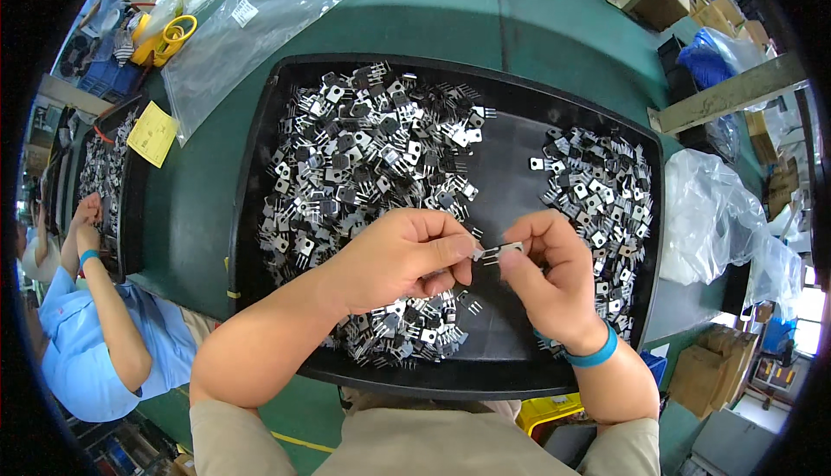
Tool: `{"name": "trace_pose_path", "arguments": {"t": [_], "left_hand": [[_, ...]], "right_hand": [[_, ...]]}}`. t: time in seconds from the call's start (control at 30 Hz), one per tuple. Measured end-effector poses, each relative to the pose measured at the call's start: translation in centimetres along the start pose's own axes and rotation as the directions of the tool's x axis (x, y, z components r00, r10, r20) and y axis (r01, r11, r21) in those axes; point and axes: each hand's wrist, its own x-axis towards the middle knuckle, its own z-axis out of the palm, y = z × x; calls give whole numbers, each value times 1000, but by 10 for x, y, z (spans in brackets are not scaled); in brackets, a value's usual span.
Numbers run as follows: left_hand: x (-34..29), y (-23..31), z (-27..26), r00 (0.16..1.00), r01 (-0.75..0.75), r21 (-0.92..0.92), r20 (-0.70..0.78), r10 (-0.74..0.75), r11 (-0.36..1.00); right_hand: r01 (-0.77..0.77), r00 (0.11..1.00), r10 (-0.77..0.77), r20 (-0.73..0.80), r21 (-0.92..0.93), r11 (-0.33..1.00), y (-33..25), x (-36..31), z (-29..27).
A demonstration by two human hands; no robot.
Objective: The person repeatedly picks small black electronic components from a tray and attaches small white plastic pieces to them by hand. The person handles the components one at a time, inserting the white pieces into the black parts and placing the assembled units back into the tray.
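Over the middle of a large black tray, my two hands almost meet. My right hand, with a teal wristband, pinches a three-legged transistor between thumb and fingers; its metal legs point left. My left hand is closed in a pinch at those legs, with a small pale bit at its fingertips that I cannot make out. A big heap of loose transistors fills the tray's left side, partly covered by my left hand and forearm. A smaller heap of transistors lies along the right side.
The tray rests on a green table. Clear plastic bags lie at the back left, and another plastic bag at the right. At far left, a person in blue works at another tray, beside a yellow note.
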Motion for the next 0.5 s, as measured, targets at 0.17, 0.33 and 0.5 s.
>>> {"name": "trace_pose_path", "arguments": {"t": [0.17,0.33,0.5], "left_hand": [[0,1,2,1000,10,29,-23,-9,1000],[-2,0,4,1000,4,60,-23,-2,998],[-2,-2,4,999,-39,129,-8,41,991]], "right_hand": [[153,985,-166,-55,-180,972,-5,-5,0],[290,954,-298,30,-347,892,-13,-2,1],[367,928,-365,77,-362,857,-11,-1,2]]}}
